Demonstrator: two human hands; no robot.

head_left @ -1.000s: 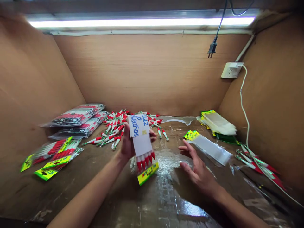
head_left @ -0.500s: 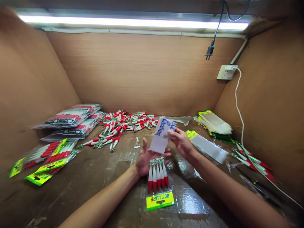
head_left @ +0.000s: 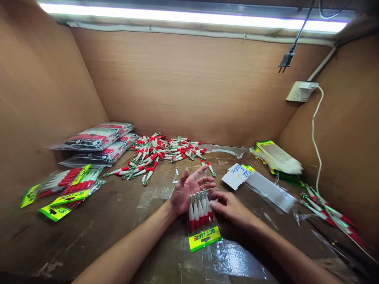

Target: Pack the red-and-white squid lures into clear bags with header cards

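My left hand (head_left: 189, 189) lies palm up with fingers spread, and a clear bag of red and white lures (head_left: 200, 213) with a yellow "BCT LURE" header (head_left: 205, 238) rests across it. At the bag's right edge my right hand (head_left: 229, 207) touches the plastic with curled fingers. A white card with blue writing (head_left: 237, 175) lies on the table, a little beyond my right hand.
Loose red and white lures (head_left: 161, 154) are heaped at the back. Filled bags (head_left: 94, 144) and packed header bags (head_left: 63, 189) lie left. Empty clear bags (head_left: 271, 189) and a stack of them (head_left: 278, 157) lie right, with more lures (head_left: 328, 213) and a white cable (head_left: 315, 138).
My right hand pulled the white card out of the bag, laid it on the table to the right, and came back to the bag. My left hand turned palm up under the bag.
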